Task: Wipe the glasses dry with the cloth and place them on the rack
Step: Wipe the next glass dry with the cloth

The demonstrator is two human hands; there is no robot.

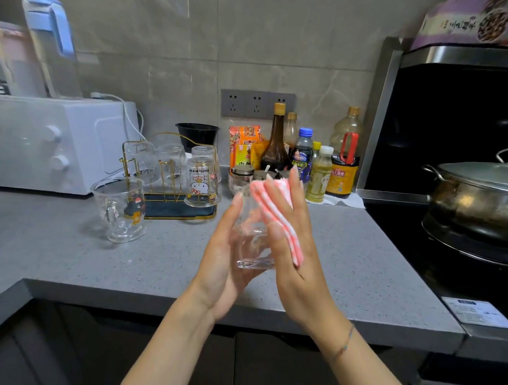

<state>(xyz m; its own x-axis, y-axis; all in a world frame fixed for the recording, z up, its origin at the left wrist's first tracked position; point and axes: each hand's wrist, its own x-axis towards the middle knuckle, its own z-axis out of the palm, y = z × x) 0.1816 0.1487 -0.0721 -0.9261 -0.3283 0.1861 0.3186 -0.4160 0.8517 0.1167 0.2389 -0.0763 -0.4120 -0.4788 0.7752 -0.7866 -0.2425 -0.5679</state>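
Over the grey counter's front half, my left hand (225, 249) holds a clear glass (252, 244), cupping it from the left with the thumb up along its side. My right hand (294, 251) holds a pink-and-white striped cloth (278, 213) against the right side of this glass; the cloth runs between thumb and fingers. A gold wire rack (172, 189) on a dark tray stands at the back left with several glasses upside down on it, among them a cartoon-cat glass (202, 182). A clear glass mug (121, 209) stands upright in front of the rack.
A white microwave (55, 145) is at the far left. Sauce bottles (308, 159) and small jars line the wall behind my hands. On the right a stove holds a lidded steel pot (474, 200). The counter edge (185, 299) runs just below my wrists.
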